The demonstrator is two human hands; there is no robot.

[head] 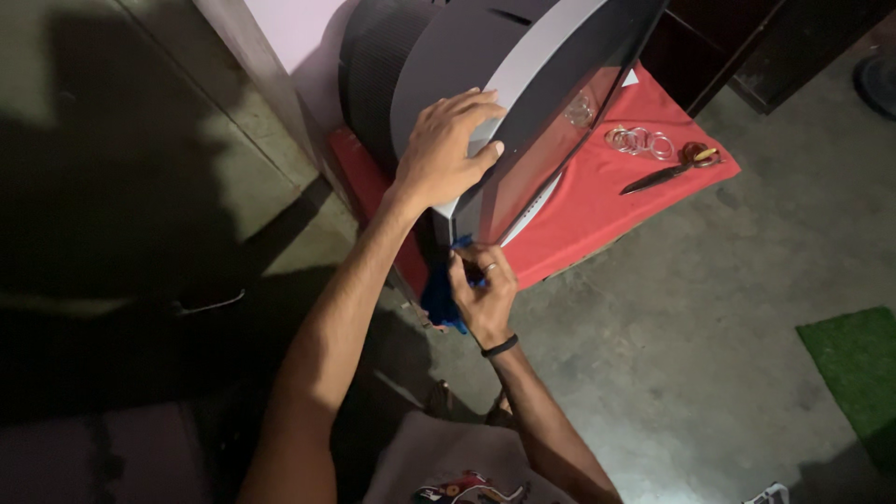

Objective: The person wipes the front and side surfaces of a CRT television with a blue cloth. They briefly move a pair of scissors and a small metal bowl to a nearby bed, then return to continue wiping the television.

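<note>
This looks like a room in a home, dimly lit. An old bulky television (504,103) with a grey casing stands on a low desk (597,201) draped in red cloth, set against a pale pink wall (289,28). Clear bangles (639,141) and scissors (670,171) lie on the cloth. The floor (672,355) is bare concrete, with a green mat (854,364) at one side and dark wooden furniture (747,47) behind.

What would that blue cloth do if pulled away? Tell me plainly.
The blue cloth is probably floppy: it hangs limp below the right hand. It looks light, pinched by fingers alone. It likely would not slide freely, since it seems pressed against the TV corner.
</note>
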